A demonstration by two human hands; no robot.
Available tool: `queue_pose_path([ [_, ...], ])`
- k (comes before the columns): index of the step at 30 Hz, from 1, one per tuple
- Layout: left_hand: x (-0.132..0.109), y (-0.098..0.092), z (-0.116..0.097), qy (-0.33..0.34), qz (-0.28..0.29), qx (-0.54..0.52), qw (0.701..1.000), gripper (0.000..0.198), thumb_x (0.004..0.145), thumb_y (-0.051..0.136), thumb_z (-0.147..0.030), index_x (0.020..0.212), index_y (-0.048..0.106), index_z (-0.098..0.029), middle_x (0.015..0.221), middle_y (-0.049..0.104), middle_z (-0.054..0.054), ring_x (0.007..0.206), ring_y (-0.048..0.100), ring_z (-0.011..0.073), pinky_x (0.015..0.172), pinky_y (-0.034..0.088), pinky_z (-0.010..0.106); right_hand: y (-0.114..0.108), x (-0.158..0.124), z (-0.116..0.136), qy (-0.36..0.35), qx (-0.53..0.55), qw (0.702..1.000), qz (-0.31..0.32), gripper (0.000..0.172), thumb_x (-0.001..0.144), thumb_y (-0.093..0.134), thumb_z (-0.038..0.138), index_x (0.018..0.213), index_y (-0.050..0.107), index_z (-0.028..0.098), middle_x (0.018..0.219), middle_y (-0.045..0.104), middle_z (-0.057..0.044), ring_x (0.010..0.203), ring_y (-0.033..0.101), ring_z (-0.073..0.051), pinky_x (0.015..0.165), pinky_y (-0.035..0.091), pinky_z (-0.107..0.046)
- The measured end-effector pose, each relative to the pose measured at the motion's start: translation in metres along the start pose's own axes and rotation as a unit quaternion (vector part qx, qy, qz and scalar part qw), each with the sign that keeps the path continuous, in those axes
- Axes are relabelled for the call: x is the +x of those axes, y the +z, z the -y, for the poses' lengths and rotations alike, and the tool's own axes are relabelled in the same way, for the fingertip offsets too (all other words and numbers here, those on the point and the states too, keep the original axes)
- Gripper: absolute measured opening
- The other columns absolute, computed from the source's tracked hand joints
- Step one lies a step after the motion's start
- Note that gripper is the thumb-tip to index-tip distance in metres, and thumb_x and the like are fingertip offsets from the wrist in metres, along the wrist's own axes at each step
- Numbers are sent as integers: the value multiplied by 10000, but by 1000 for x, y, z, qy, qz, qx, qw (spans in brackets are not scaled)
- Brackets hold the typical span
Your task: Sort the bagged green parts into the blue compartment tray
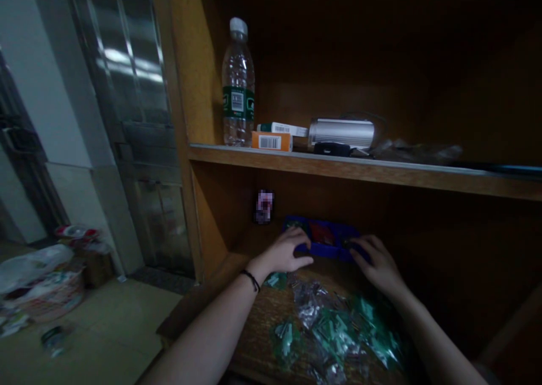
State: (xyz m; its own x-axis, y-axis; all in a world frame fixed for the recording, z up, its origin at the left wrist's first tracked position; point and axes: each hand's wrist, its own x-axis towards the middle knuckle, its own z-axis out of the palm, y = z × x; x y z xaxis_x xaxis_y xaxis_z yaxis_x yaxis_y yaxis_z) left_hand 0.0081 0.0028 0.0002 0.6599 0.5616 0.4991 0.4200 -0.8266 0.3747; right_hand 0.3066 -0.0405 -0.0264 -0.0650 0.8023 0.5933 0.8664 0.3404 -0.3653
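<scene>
A blue compartment tray (pixel 326 253) sits toward the back of the lower shelf, with dark red contents (pixel 322 233) in its middle section. My left hand (pixel 288 250) reaches over the tray's left section, thumb apart from the fingers, and nothing shows in its grip. At the right section, my right hand (pixel 378 262) has its thumb and fingertips close together; what they hold, if anything, is too dark to make out. In front of the tray lie several green plastic packets (pixel 336 328) and clear plastic packets (pixel 309 300) with small pieces inside.
Above runs a shelf board (pixel 364 173) bearing a plastic bottle (pixel 238 86), an orange box (pixel 271 141) and a silver cylinder (pixel 341 132). A cabinet side wall (pixel 212 221) bounds the left. On the floor stands a basket (pixel 55 294) heaped with plastic bags.
</scene>
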Motion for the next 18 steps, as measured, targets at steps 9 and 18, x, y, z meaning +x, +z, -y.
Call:
queue_pose_path([
  [9,-3,26,-25,86,228,-9,970,537,690,763,-624,1125,706,-314,1166,632,56,1148,553,279,1025,397,378,1,-4,15,-36,64,992,107,339,942,465,429,1109,685,232,1081,680,-77,1007,634,-255,912,482,-380],
  [18,1,37,-15,69,212,11,975,341,846,676,-504,1070,663,-246,1009,658,51,1012,596,232,896,444,310,1,-5,20,-27,83,986,140,313,928,483,407,1064,700,228,1106,710,-84,1015,647,-272,904,489,-406],
])
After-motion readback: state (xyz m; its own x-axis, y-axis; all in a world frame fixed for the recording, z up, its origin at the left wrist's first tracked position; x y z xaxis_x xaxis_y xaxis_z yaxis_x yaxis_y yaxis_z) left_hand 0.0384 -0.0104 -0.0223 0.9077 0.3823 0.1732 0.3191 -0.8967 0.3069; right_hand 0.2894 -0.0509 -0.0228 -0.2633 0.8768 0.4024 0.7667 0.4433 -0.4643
